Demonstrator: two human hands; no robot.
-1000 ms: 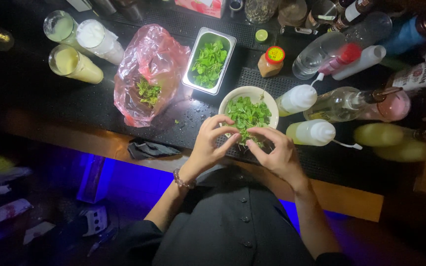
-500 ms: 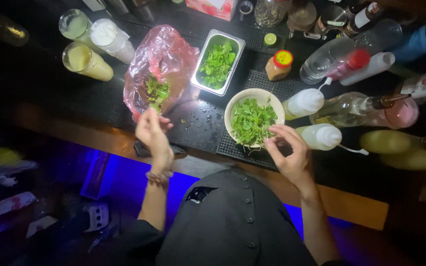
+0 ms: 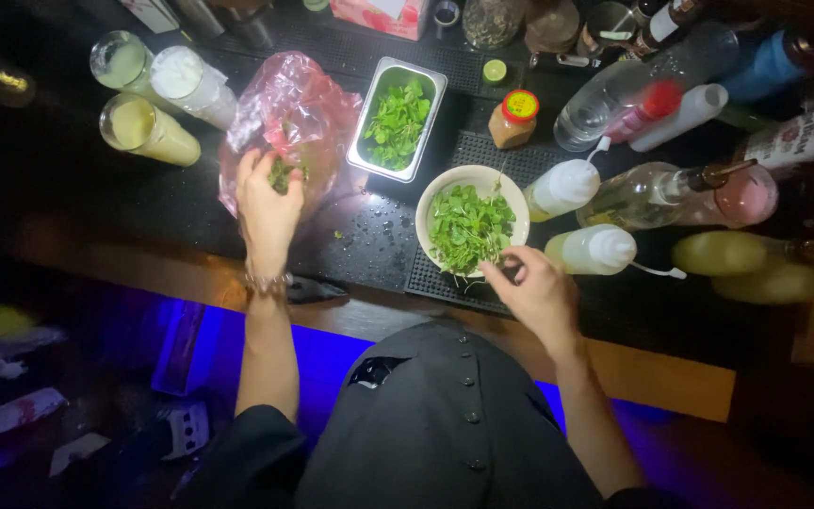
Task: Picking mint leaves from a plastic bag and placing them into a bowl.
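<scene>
Pink plastic bag (image 3: 294,118) on the dark counter (image 3: 77,203) is entered by the left hand (image 3: 268,198), its fingers closed on green leaves (image 3: 283,174). The white bowl (image 3: 440,193) of herbs (image 3: 468,226) is touched at its near rim by the right hand (image 3: 537,290), fingertips pinched; what is pinched cannot be told.

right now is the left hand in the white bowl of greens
No, the left hand is reaching into the pink plastic bag; the right hand is at the white bowl.
</scene>
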